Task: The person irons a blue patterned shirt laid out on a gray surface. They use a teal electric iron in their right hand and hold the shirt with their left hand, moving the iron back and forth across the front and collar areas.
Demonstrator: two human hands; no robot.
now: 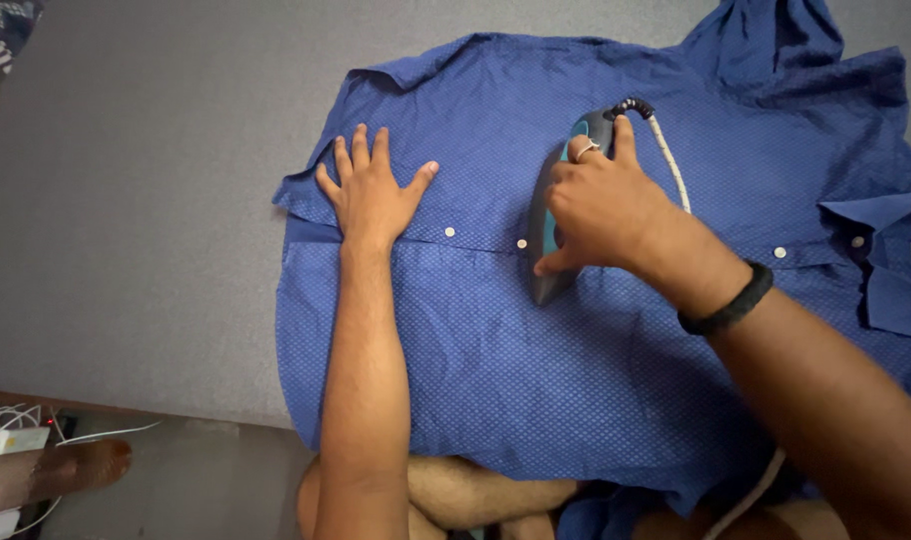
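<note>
Grey surface (156,200) under blue shirt (596,380).

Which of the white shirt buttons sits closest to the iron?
The button just left of the iron, almost touching its edge. The other buttons lie farther off, one nearer the left hand, others toward the collar.

Shirt (596,350) spread under both hands; iron (551,215) beneath right fingers (576,165), buttons (450,232) just right of left fingers (361,155).

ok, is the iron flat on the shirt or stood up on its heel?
Flat. The iron lies soleplate down on the blue shirt, the right hand gripping its handle from above.
</note>
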